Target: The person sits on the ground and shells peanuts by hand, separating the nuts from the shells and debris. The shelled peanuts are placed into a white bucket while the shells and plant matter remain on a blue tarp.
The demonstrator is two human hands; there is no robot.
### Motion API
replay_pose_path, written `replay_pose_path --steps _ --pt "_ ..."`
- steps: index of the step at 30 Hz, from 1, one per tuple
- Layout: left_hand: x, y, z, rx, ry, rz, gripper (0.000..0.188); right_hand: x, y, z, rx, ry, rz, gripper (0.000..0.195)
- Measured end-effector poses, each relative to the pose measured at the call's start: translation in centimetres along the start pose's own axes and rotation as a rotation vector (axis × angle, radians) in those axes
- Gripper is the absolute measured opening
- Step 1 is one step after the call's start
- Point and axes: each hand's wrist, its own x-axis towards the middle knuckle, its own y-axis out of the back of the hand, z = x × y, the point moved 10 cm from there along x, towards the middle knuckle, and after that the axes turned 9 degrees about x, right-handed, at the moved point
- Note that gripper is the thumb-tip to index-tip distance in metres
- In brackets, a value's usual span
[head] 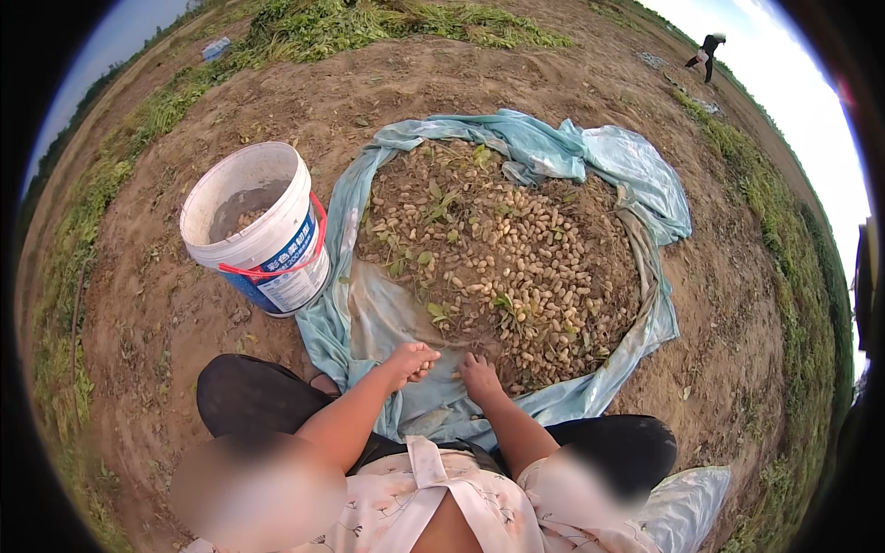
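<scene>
A heap of unshelled peanuts (546, 256), mixed with soil and green leaves, lies on a light-blue cloth sheet (408, 408) in front of me. My left hand (411, 363) hovers over the near part of the sheet, its fingers curled inward. Whether peanuts sit inside that palm is hard to see. At the near edge of the heap, my right hand (478, 377) points its slightly spread fingers down onto the soil. A small pale thing, possibly a peanut, shows beside its thumb. Both hands are close together but apart.
Left of the sheet stands a white plastic bucket (242, 166) with a red handle (319, 231) and some peanuts inside. Pulled plants (332, 24) are piled beyond. A person (705, 57) walks far off at the right. A whitish plastic sheet (684, 508) lies by my right knee.
</scene>
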Motion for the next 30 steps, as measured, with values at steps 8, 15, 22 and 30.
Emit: replay_pose_path --steps 8,15,22,30 --pt "-0.5 -0.7 1.4 -0.024 -0.037 0.031 0.017 -1.3 -4.2 -0.1 0.184 -0.064 -0.151 0.024" --pt "0.5 1.0 0.6 0.013 -0.045 0.106 0.018 -0.4 -6.5 -0.9 0.263 -0.121 -0.127 0.021" --pt "1.2 2.0 -0.1 -0.055 -0.032 0.11 0.026 1.4 1.6 2.2 0.637 -0.311 0.319 0.018" --pt "0.8 0.1 2.5 -0.474 -0.079 -0.05 0.041 1.4 12.5 -9.5 0.885 0.154 0.41 0.054"
